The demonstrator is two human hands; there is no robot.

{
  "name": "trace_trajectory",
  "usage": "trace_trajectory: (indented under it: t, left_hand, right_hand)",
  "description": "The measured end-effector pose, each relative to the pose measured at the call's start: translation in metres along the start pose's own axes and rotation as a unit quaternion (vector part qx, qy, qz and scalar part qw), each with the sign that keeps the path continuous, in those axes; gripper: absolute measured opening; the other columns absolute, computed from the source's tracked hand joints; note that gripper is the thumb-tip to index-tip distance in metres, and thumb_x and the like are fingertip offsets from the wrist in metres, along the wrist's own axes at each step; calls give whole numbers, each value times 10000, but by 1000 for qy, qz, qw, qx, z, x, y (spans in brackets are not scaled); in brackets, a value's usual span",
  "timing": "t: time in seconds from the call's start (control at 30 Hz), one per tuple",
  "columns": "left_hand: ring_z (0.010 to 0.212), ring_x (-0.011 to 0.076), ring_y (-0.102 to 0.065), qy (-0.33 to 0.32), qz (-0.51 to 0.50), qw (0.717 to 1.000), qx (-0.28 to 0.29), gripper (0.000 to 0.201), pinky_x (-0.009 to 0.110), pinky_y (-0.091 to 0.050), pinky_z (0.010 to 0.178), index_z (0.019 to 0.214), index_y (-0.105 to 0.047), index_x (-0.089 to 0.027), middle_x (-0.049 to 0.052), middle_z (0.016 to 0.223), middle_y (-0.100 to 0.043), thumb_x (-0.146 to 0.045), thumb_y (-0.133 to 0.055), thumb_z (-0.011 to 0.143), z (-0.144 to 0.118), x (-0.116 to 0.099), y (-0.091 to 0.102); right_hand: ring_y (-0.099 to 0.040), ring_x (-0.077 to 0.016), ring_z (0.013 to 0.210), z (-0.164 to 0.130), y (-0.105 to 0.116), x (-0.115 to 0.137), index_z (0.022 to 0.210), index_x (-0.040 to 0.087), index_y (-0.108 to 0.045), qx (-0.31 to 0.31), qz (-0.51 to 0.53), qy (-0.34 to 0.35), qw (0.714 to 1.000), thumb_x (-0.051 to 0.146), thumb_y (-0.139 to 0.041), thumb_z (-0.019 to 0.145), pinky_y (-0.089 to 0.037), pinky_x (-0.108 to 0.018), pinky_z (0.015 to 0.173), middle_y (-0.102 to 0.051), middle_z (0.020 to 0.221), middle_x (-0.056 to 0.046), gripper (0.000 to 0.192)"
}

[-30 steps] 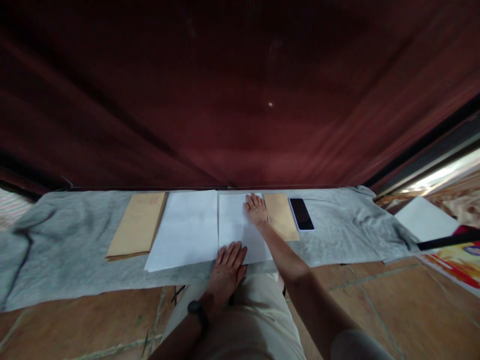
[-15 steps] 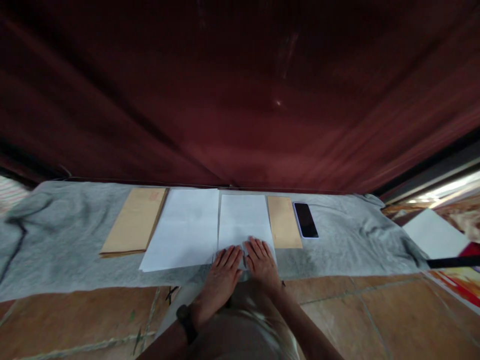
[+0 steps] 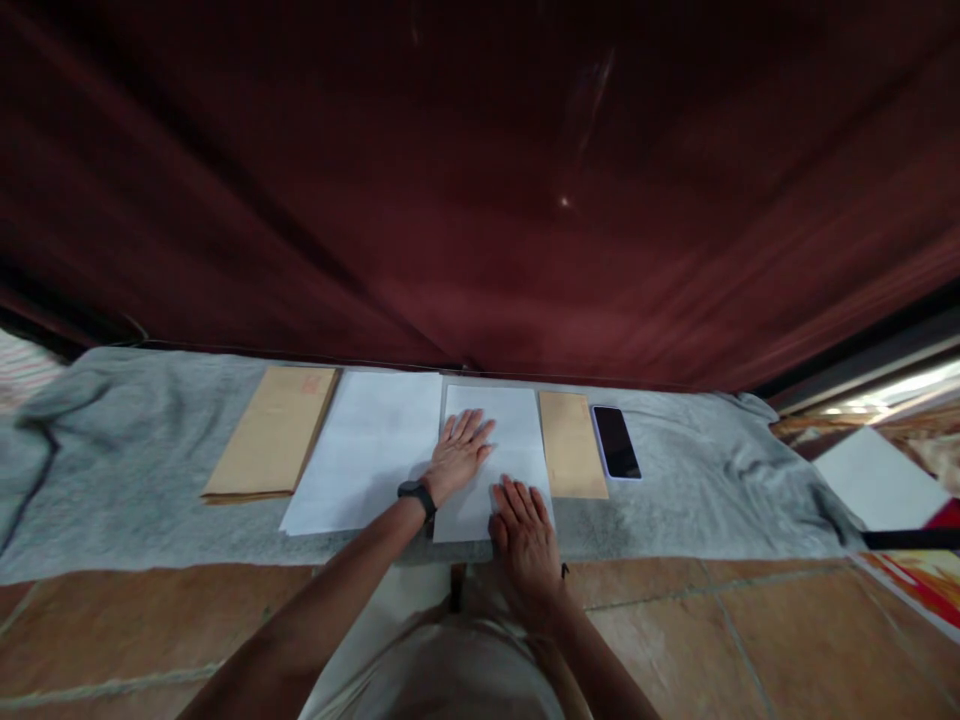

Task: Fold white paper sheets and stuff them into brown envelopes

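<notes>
Head view, looking down over my lap to the floor: terracotta tiles [image 3: 712, 640] nearest, then a grey cloth [image 3: 135, 500] spread flat along the foot of a dark red curtain [image 3: 480, 200].

Right hand [image 3: 525, 525] lies palm down, fingers spread and flat, on the near edge of the white sheet [image 3: 510, 430] in front of me. It grips nothing, only presses. Half a second ago both hands sat side by side at that near edge. A second ago the right was up at the far corner instead.

Left hand [image 3: 459, 450], a dark watch [image 3: 416, 492] on its wrist, has since slid forward and now rests flat on the sheet's left middle, fingers splayed toward the far edge. Open, pressing, nothing held. So the two hands are apart now, one near and one further up, where they were together a moment back. My read: the sheet is being smoothed or flattened in strokes, with the near edge pinned.

The sheet itself lies flat on the cloth, straight ahead. I cannot tell whether it is folded or single.

Just left of it, edges meeting, a wider white paper [image 3: 367, 450]. Beyond that, a stack of brown envelopes [image 3: 274, 430].

Just right of the sheet, a single brown envelope [image 3: 571, 445], then a black phone [image 3: 616, 442], screen dark.

Far right, another white sheet [image 3: 877, 470] off the cloth, partly cut off.
</notes>
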State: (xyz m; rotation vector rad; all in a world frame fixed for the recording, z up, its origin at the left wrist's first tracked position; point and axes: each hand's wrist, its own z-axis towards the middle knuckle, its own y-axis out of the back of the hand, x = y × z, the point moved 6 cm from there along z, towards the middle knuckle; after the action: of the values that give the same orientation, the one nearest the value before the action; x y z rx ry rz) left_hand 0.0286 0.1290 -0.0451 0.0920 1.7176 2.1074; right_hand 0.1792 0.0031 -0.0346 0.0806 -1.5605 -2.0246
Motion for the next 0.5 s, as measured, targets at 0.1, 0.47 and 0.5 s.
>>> trace_trajectory:
  t: [0.1, 0.47, 0.5]
  left_hand:
    - [1524, 296, -324, 14, -3, 1000, -4, 520, 536, -216, 1254, 1526, -474, -238, 98, 1621, -403, -363, -408, 1026, 3, 13, 1]
    - [1475, 327, -400, 18, -13, 999, 25, 468, 583, -216, 1237, 1403, -533, -23, 244, 1535, -482, -233, -371, 1018, 13, 3, 19]
    - [1468, 314, -413, 2, -19, 999, 29, 450, 565, -226, 1240, 1386, -555, -48, 227, 1531, -494, -237, -372, 1022, 0, -10, 22]
  right_hand:
    - [-448, -254, 1454, 0, 0, 0, 1492, 230, -513, 0, 3, 1, 1000, 258, -446, 1048, -290, -493, 1239, -516, 1546, -74, 450]
    - [-444, -263, 1457, -2, -2, -1, 1523, 237, -469, 7, 4, 6, 1000, 272, -441, 1048, -298, -506, 1232, -499, 1560, -77, 477]
    - [-443, -264, 1457, -2, -3, -1, 1530, 231, -458, 7, 3, 9, 1000, 273, -440, 1046, -296, -508, 1234, -498, 1560, -82, 486]
